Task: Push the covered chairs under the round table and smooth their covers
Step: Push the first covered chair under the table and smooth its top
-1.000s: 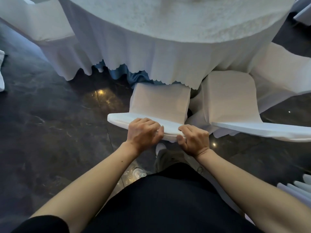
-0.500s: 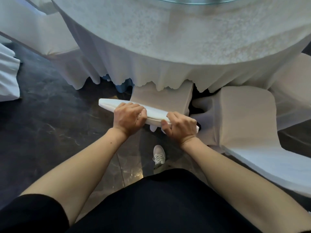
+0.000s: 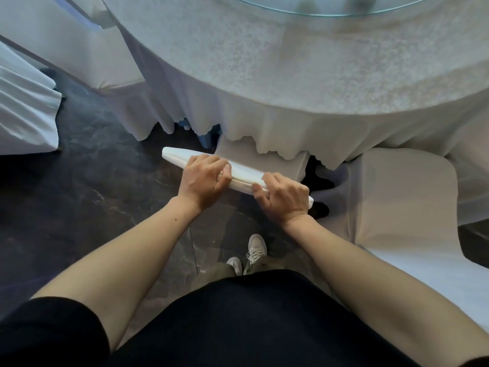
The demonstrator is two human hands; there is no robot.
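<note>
A white-covered chair [image 3: 244, 176] stands right in front of me, its seat mostly hidden beneath the hanging cloth of the round table [image 3: 304, 83]. My left hand [image 3: 202, 181] and my right hand [image 3: 283, 198] both grip the top edge of its backrest, fingers curled over the cover. A second covered chair [image 3: 404, 202] stands to the right, its seat largely out from under the table.
A third covered chair [image 3: 68, 46] sits at the table's left side. Pleated white fabric [image 3: 23, 112] hangs at the far left edge. A glass turntable [image 3: 330, 9] lies on the tabletop. The floor [image 3: 79, 194] is dark and glossy; my shoes [image 3: 248, 256] are just behind the chair.
The chair I hold has slid forward under the tablecloth, hiding most of its seat. I have stepped closer to the table, hands still on the backrest.
</note>
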